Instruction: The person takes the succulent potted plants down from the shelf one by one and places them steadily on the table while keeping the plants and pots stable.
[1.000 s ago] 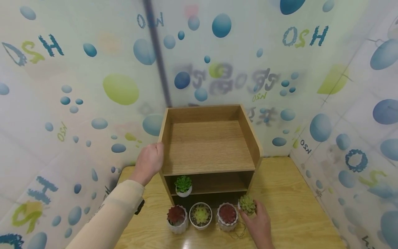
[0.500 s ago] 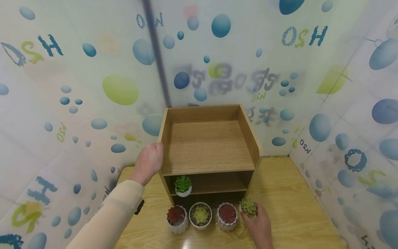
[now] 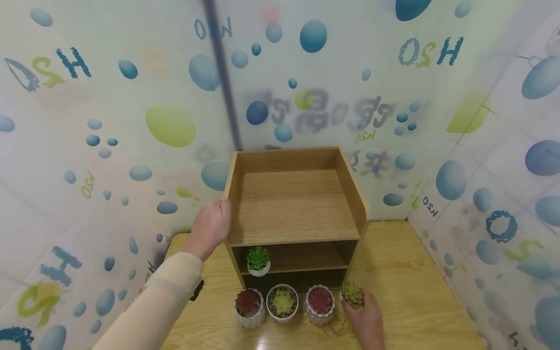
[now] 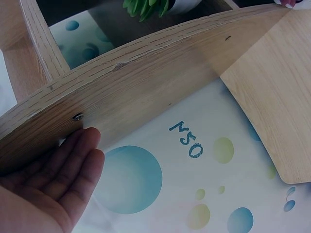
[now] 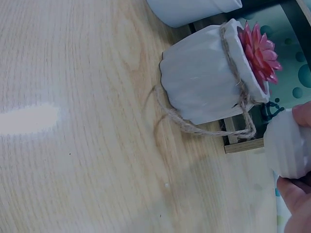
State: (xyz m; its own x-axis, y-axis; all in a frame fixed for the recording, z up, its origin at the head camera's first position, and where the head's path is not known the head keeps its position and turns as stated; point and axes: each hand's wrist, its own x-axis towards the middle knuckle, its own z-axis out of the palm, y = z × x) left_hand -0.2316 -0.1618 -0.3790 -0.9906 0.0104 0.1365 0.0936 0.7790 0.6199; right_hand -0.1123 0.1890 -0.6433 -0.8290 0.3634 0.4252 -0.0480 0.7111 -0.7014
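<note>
From the head view I have the right hand (image 3: 366, 316) with thumb and fingers pinching a potted pale green succulent (image 3: 352, 294). It is just beside the right front corner of the wooden shelf (image 3: 288, 204), next to the red plant (image 3: 320, 300). My right wrist view cuts off the succulent's leaves but gives me the side of its ribbed white pot (image 5: 284, 150), caught between a finger and the thumb. I cannot tell whether that pot touches the desk (image 3: 415, 272).

That wrist view also shows me the red plant's fluted pot (image 5: 199, 77) up close, with twine (image 5: 214, 131) round its rim and trailing below; from the head I get only a thin loop.

The left hand (image 3: 212, 226) is at the shelf's left side panel (image 4: 146, 92). From the head it looks bent at the panel's edge; the left wrist view shows me fingers (image 4: 90, 170) nearly straight against the outer face, near a screw-like spot (image 4: 77, 117). The thumb is hidden there, so I cannot tell whether it grips.

Under the top board, at left, sits a bright green plant (image 3: 258, 257); the left wrist catches only part of it. In front of the shelf are a dark red plant (image 3: 247, 301) and a yellow-green plant (image 3: 282, 302).
</note>
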